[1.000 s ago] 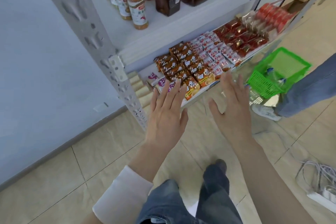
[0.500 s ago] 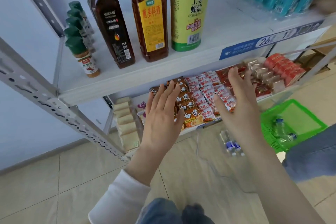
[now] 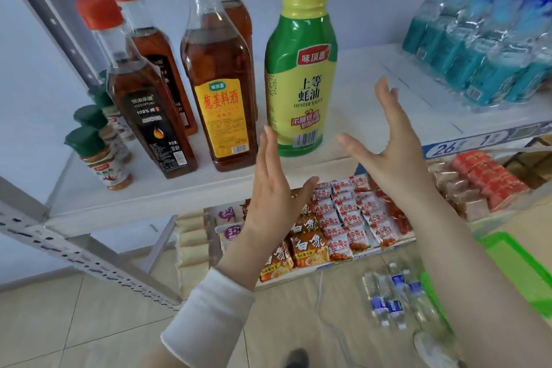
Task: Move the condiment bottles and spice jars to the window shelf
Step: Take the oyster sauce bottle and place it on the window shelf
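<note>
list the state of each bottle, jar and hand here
oyster sauce bottle, upright, capped, untouched
cooking wine bottle, upright, gold cap on
black-label oil bottle, upright, red cap on
front spice jar, upright, green lid on
left hand, open, holds nothing
right hand, open, holds nothing

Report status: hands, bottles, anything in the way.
Both open, empty: left hand, right hand. Untouched: oyster sauce bottle, upright on shelf. Close beside it: cooking wine bottle.
</note>
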Motion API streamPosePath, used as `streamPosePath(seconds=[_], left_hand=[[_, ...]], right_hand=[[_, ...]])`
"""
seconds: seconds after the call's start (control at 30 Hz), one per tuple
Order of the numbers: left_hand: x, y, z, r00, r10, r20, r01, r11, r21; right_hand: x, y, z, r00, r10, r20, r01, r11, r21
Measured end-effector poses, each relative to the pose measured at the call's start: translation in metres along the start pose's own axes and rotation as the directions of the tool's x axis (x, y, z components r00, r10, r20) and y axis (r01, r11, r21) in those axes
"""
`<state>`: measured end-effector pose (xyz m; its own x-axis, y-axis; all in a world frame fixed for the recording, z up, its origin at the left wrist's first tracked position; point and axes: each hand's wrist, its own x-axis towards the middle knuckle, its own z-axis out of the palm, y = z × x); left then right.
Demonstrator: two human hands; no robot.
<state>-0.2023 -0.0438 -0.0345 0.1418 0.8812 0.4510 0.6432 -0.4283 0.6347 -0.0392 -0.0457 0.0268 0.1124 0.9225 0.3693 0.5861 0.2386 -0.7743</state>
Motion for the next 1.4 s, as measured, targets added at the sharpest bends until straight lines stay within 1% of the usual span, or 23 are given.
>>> streamPosePath(seconds=[0.07, 0.17, 0.27, 0.43, 0.53, 0.6, 0.7, 0.8, 0.9, 0.97, 1.1, 1.17, 1.27, 1.4], left_hand=[[0.009, -0.003, 0.009, 1.000, -0.020, -0.015, 0.020, 1.000, 0.006], [0.019, -0.006, 0.021, 0.996, -0.082, -0.024, 0.082, 0.996, 0.019], [0.031, -0.005, 0.029, 0.988, -0.145, -0.057, 0.144, 0.989, -0.029], [0.059, -0.005, 0.035, 0.945, -0.316, -0.078, 0.300, 0.938, -0.174], [0.067, -0.011, 0.038, 0.910, -0.395, -0.123, 0.371, 0.911, -0.182], [0.068, -0.014, 0.041, 0.895, -0.418, -0.154, 0.391, 0.903, -0.179], [0.069, -0.017, 0.044, 0.876, -0.449, -0.179, 0.412, 0.887, -0.208], [0.070, -0.017, 0.045, 0.863, -0.471, -0.182, 0.422, 0.871, -0.250], [0.071, -0.016, 0.044, 0.858, -0.482, -0.179, 0.425, 0.860, -0.282], [0.069, -0.014, 0.043, 0.861, -0.477, -0.174, 0.420, 0.861, -0.286], [0.054, 0.002, 0.042, 0.894, -0.426, -0.141, 0.386, 0.890, -0.242], [0.044, 0.014, 0.039, 0.904, -0.412, -0.114, 0.379, 0.896, -0.231], [0.024, 0.031, 0.030, 0.905, -0.414, -0.098, 0.382, 0.892, -0.241], [-0.013, 0.048, 0.015, 0.883, -0.460, -0.100, 0.416, 0.862, -0.291]], right_hand=[[0.021, 0.006, -0.002, 1.000, -0.007, 0.025, 0.006, 0.999, 0.050], [0.054, 0.013, 0.002, 0.995, -0.018, 0.096, 0.001, 0.985, 0.175], [0.090, 0.016, 0.008, 0.981, -0.053, 0.184, 0.002, 0.964, 0.266], [0.142, 0.011, 0.021, 0.922, -0.175, 0.346, 0.016, 0.909, 0.416], [0.156, 0.008, 0.030, 0.878, -0.270, 0.396, 0.024, 0.850, 0.527], [0.160, 0.009, 0.036, 0.866, -0.306, 0.396, 0.034, 0.826, 0.563], [0.161, 0.012, 0.047, 0.873, -0.337, 0.352, 0.044, 0.774, 0.632], [0.159, 0.010, 0.053, 0.890, -0.328, 0.317, 0.031, 0.736, 0.676], [0.156, 0.007, 0.054, 0.904, -0.316, 0.289, 0.034, 0.727, 0.686], [0.153, 0.005, 0.051, 0.913, -0.299, 0.277, 0.028, 0.723, 0.691], [0.140, 0.003, 0.040, 0.927, -0.273, 0.257, 0.024, 0.727, 0.686], [0.130, 0.001, 0.031, 0.931, -0.254, 0.262, 0.008, 0.732, 0.681], [0.111, -0.004, 0.020, 0.936, -0.210, 0.282, -0.053, 0.709, 0.703], [0.078, -0.014, 0.012, 0.900, -0.200, 0.386, -0.170, 0.654, 0.737]])
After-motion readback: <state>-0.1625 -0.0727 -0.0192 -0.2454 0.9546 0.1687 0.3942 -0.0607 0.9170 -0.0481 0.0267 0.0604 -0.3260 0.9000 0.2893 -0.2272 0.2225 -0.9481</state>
